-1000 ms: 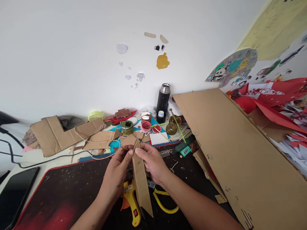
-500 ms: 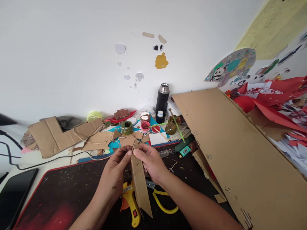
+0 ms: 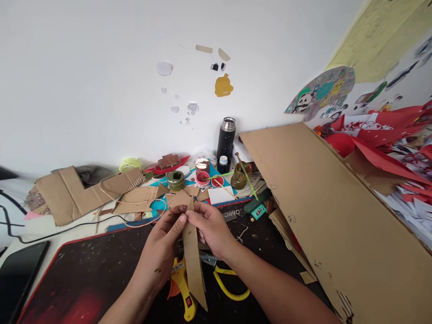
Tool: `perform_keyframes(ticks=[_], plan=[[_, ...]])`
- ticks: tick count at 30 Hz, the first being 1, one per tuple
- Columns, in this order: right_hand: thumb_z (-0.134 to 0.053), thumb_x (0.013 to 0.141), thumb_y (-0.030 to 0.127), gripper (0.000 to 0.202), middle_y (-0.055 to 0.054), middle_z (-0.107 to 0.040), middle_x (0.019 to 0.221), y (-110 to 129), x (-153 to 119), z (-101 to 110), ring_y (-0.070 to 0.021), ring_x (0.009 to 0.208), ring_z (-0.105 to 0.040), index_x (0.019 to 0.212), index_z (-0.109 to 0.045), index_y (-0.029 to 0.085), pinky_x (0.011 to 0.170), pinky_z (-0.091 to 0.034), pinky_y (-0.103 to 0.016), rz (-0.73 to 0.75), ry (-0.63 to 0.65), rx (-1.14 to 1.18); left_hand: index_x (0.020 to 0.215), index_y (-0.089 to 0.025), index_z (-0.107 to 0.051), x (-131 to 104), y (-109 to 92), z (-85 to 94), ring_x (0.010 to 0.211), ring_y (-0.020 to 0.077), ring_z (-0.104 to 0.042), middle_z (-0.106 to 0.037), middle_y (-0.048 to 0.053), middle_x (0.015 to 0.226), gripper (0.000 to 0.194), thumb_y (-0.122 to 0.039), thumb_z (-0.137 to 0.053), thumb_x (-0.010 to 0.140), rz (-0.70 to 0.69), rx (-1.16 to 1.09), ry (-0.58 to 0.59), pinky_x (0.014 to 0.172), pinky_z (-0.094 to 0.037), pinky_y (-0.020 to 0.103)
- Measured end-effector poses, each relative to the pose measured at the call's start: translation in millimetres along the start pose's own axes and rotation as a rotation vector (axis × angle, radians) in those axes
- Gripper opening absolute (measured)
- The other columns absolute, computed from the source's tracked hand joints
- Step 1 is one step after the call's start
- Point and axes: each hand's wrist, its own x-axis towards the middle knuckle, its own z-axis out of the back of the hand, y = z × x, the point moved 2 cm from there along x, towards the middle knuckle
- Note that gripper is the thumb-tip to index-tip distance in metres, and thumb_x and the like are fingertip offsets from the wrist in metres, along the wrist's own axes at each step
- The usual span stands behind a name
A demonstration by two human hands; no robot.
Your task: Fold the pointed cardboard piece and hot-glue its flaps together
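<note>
A long, folded strip of brown cardboard (image 3: 193, 265) with a pointed upper end hangs between my hands above the dark mat. My left hand (image 3: 165, 236) pinches its left edge near the tip, thumb in front. From the other side my right hand (image 3: 211, 227) grips the same end, its thumb on the face of the strip and its other fingers behind. Below lie a yellow glue gun (image 3: 184, 288), just left of the strip, and yellow-handled scissors (image 3: 232, 294) to its right, partly hidden by my right hand and the strip.
A large cardboard sheet (image 3: 324, 189) slopes along the right. Behind the mat (image 3: 111, 265) are open paint pots (image 3: 202, 178), a black flask (image 3: 226, 139) and cardboard scraps (image 3: 67, 193). A phone (image 3: 23, 274) lies at the left, with a black cable (image 3: 77, 231) crossing the table.
The cardboard strip has turned a little, so its flat face shows more and its lower end has swung slightly left. Both hands keep hold near the tip. The view has shifted slightly.
</note>
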Motion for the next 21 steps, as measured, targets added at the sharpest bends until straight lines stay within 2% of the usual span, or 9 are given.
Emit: perform_keyframes(ticks=[6,13,15,19,21], plan=[[-0.085,0.078,0.065,0.050,0.011,-0.047,0.050,-3.1,0.6,1.1,-0.0064,0.039,-0.032,0.091,-0.064,0.021,0.038,-0.026,-0.022,0.019,0.023,0.005,0.102,-0.021,-0.080,3.7,1.0,0.8,0.099,0.0271,-0.079,-0.081,0.005,0.096,0.057,-0.049,-0.105,0.059,0.008,0.009,-0.006,0.072,-0.062,0.027],[-0.080,0.080,0.075,0.057,0.010,-0.044,0.044,-9.2,4.6,3.4,-0.0071,0.036,-0.029,0.081,-0.061,0.022,0.035,-0.021,-0.021,0.045,0.005,0.080,0.097,-0.020,-0.082,7.9,1.4,0.7,0.085,0.0248,-0.078,-0.081,0.003,0.085,0.056,-0.049,-0.106,0.056,0.013,-0.008,0.000,0.065,-0.060,0.026],[-0.080,0.082,0.073,0.056,0.010,-0.043,0.044,-9.2,5.4,3.0,-0.0068,0.035,-0.029,0.078,-0.060,0.022,0.035,-0.020,-0.021,0.087,-0.005,0.117,0.096,-0.019,-0.083,10.1,1.8,3.1,0.088,0.0258,-0.079,-0.082,0.004,0.088,0.055,-0.047,-0.107,0.054,0.022,-0.042,-0.011,0.067,-0.061,0.027],[-0.082,0.083,0.069,0.052,0.011,-0.040,0.043,-4.1,6.0,3.4,-0.0064,0.035,-0.026,0.080,-0.064,0.020,0.036,-0.018,-0.022,0.156,-0.056,0.176,0.095,-0.017,-0.084,16.9,1.3,10.5,0.101,0.0302,-0.079,-0.085,0.008,0.098,0.050,-0.041,-0.106,0.057,0.033,-0.114,-0.028,0.082,-0.063,0.032],[-0.083,0.082,0.068,0.052,0.011,-0.039,0.043,-0.8,5.9,4.6,-0.0061,0.036,-0.026,0.079,-0.064,0.020,0.036,-0.017,-0.021,0.173,-0.097,0.188,0.097,-0.015,-0.085,19.8,0.4,12.5,0.101,0.0314,-0.079,-0.086,0.010,0.100,0.051,-0.042,-0.105,0.058,0.054,-0.133,-0.010,0.084,-0.063,0.034]])
